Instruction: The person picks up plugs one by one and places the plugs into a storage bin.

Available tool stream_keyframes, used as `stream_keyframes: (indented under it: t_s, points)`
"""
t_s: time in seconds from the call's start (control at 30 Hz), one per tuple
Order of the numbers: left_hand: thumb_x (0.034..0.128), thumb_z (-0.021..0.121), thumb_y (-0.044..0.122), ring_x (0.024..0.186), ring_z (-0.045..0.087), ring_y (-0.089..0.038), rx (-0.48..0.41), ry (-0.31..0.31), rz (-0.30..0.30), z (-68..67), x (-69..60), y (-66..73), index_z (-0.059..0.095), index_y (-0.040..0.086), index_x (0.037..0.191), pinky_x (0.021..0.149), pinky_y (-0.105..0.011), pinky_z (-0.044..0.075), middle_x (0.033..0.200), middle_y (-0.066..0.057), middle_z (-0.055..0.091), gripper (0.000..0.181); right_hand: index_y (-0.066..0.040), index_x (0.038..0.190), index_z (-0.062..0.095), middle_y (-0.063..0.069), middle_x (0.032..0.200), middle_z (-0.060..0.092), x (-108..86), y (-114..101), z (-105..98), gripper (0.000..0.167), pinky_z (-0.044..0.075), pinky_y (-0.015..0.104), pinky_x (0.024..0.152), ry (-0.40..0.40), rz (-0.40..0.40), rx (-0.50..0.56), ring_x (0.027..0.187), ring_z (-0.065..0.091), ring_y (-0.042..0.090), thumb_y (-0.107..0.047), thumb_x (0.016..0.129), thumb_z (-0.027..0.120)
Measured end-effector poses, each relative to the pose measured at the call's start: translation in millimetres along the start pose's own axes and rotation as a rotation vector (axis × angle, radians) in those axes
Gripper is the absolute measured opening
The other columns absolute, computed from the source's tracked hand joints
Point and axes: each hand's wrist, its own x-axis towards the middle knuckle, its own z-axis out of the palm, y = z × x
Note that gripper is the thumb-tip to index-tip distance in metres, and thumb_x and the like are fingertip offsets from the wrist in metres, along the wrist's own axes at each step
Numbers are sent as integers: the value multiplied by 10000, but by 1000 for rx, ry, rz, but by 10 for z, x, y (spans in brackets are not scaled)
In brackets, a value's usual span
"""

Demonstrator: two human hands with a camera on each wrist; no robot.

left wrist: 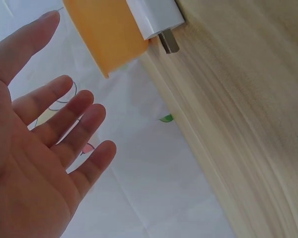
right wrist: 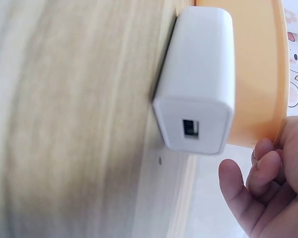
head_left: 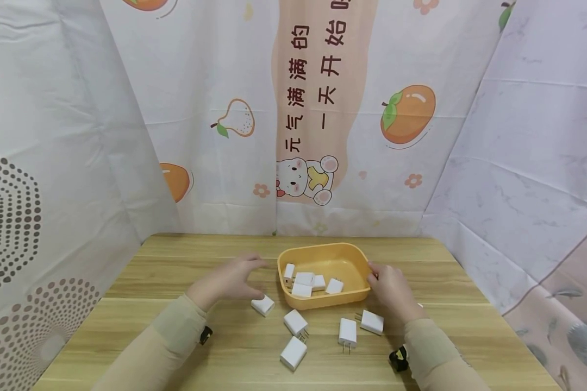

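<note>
A yellow-orange plastic basket (head_left: 323,302) stands on the table with several white plug chargers (head_left: 303,278) inside, toward its left. My right hand (head_left: 391,288) grips the basket's right rim; in the right wrist view the fingers curl at the edge of the basket (right wrist: 258,64). My left hand (head_left: 231,279) hovers left of the basket, fingers apart and holding nothing, as the left wrist view of that hand (left wrist: 39,144) also shows. Just below its fingertips lies a white charger (head_left: 262,305). A charger with a USB port (right wrist: 196,84) fills the middle of the right wrist view.
In front of the basket, more loose chargers lie on the wooden table (head_left: 244,353): two near the middle (head_left: 295,323), and two at right, one upright in view (head_left: 347,332), one tilted (head_left: 372,322). A printed curtain (head_left: 225,179) hangs behind the table.
</note>
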Motion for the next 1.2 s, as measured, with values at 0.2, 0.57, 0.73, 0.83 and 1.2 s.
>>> stream_keyframes:
  t_s: [0.2, 0.57, 0.73, 0.83, 1.2]
  points:
    - [796, 861, 297, 1351, 483, -337, -13, -66, -1, 47, 4, 26, 622, 122, 1388, 1085, -514, 400, 1479, -137, 515, 662, 40, 1331, 637, 226, 1173, 689, -3, -1, -4, 411, 381, 325, 473, -11, 8, 7, 524, 422, 177, -75, 945, 557]
    - [794, 818, 179, 1375, 449, -371, -23, -159, 21, 171, 7, 67, 614, 118, 1404, 1095, -538, 381, 1504, -188, 478, 647, 30, 1338, 637, 227, 1178, 688, -12, -2, -7, 408, 370, 313, 463, -14, 19, 1, 511, 403, 173, -84, 954, 563]
    - [782, 723, 59, 1381, 447, -351, 12, -174, 24, 209, 8, 88, 630, 110, 1388, 1111, -519, 370, 1499, -178, 486, 615, 29, 1331, 642, 234, 1188, 686, -13, -11, -5, 405, 360, 316, 468, -5, 21, -1, 510, 389, 178, -83, 947, 574]
    - [769, 701, 11, 1346, 486, -332, 26, -174, 39, 225, 8, 103, 652, 109, 1362, 1093, -502, 397, 1461, -156, 526, 603, 27, 1334, 641, 225, 1161, 693, -13, -9, -4, 405, 363, 321, 471, -5, 19, 1, 514, 397, 181, -78, 949, 574]
    - [749, 805, 43, 976, 613, -162, 107, -149, 79, 305, 45, 93, 776, 179, 1033, 861, -354, 522, 1108, 25, 645, 316, 34, 1339, 634, 210, 1133, 697, -6, 2, 1, 407, 371, 314, 472, -12, 17, 7, 520, 411, 174, -84, 954, 577]
